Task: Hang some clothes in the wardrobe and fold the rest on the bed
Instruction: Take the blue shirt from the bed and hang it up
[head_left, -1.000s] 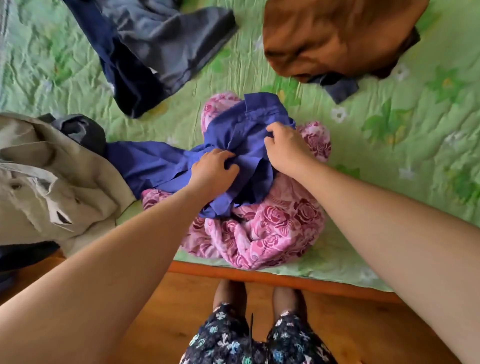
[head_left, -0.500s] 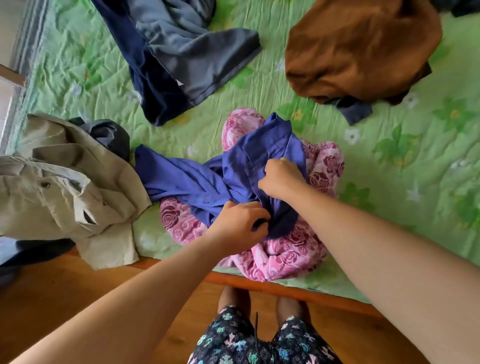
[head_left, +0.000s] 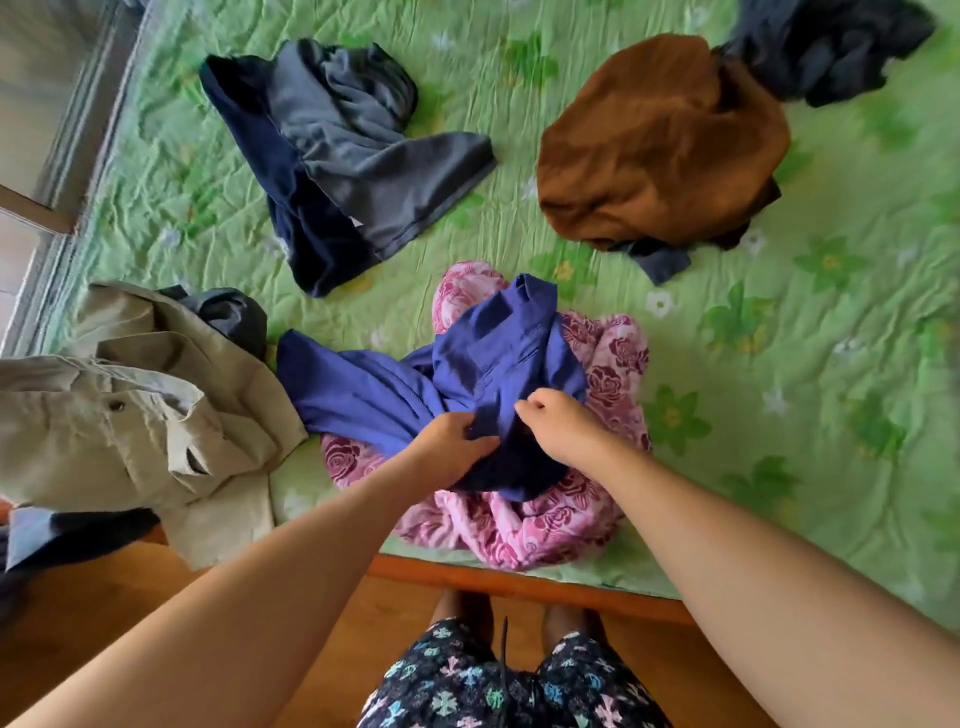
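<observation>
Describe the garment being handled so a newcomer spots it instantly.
On the green bed, near its front edge, lies a pink floral heap. The blue garment sits on it, held by the left hand and right hand; nothing else here is bright blue.

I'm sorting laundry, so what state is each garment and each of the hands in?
Blue garment: crumpled, atop the pink one.
Pink floral garment: bunched at bed edge.
Brown garment: heaped, unfolded.
Grey garment: rumpled, unfolded.
Beige jacket: crumpled, overhanging the edge.
Left hand: grips blue garment.
Right hand: curled, grip unclear.
</observation>
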